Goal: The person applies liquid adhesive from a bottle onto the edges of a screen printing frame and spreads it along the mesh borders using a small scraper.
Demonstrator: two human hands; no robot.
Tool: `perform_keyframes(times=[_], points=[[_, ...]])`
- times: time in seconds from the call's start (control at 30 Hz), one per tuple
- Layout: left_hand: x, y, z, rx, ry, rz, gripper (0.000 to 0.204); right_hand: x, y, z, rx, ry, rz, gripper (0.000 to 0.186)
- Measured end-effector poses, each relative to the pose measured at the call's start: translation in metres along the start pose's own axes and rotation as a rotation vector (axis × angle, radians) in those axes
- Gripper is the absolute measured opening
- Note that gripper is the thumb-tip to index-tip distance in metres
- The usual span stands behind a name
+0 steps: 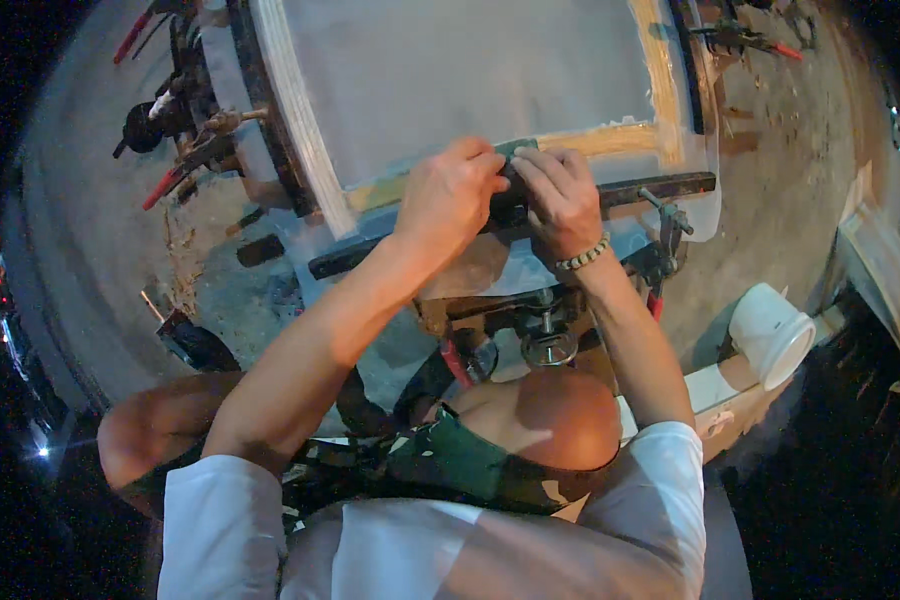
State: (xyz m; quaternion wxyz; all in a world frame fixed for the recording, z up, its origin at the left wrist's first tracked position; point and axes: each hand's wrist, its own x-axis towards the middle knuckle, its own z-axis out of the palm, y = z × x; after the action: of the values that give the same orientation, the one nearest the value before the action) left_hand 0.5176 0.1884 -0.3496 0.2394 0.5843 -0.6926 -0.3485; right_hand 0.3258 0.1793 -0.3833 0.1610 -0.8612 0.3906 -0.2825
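My left hand [450, 195] is closed in a pinch at the near edge of a flat grey panel [470, 75] with a pale wooden border [610, 140]. What its fingertips grip is hidden. Beside it, my right hand [563, 195], with a beaded bracelet at the wrist, has its fingers bent and drawn together. Their tips press at a small dark green strip [518, 147] lying along the border; I cannot make out what else they hold. Between both hands, a dark piece shows partly. A dark bar [660, 188] runs across just below the border, partly covered by my hands.
Clamps with red handles surround the panel, including a left clamp [185, 165] and a near right clamp [665, 230]. Dark bars [270, 110] line the sides. A translucent sheet [705, 205] lies underneath. A white bucket [770, 335] stands at the right. My knees are close below.
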Motion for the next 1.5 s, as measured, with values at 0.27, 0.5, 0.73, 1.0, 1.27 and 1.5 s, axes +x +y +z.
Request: perform_keyframes(times=[0.27, 0.5, 0.73, 1.0, 1.27, 1.5], points=[[0.014, 0.005, 0.014, 0.023, -0.029, 0.068, 0.013, 0.002, 0.010, -0.017, 0.004, 0.011, 0.051, 0.039], [0.018, 0.021, 0.030, 0.010, -0.070, 0.044, 0.012, -0.020, 0.018, -0.024, -0.024, 0.016, 0.068, 0.039], [0.025, 0.026, 0.047, 0.020, -0.103, 0.131, 0.012, -0.034, 0.031, -0.032, -0.046, 0.070, 0.103, 0.038], [0.029, 0.031, 0.065, -0.036, -0.071, 0.208, 0.009, -0.043, 0.031, -0.045, -0.132, 0.009, 0.218, 0.038], [0.049, 0.036, 0.073, 0.029, 0.033, 0.184, 0.008, -0.020, 0.030, -0.054, -0.233, -0.044, 0.299, 0.018], [0.066, 0.059, 0.072, -0.025, -0.027, 0.065, 0.010, 0.018, 0.057, -0.097, -0.272, -0.434, 0.406, 0.012]])
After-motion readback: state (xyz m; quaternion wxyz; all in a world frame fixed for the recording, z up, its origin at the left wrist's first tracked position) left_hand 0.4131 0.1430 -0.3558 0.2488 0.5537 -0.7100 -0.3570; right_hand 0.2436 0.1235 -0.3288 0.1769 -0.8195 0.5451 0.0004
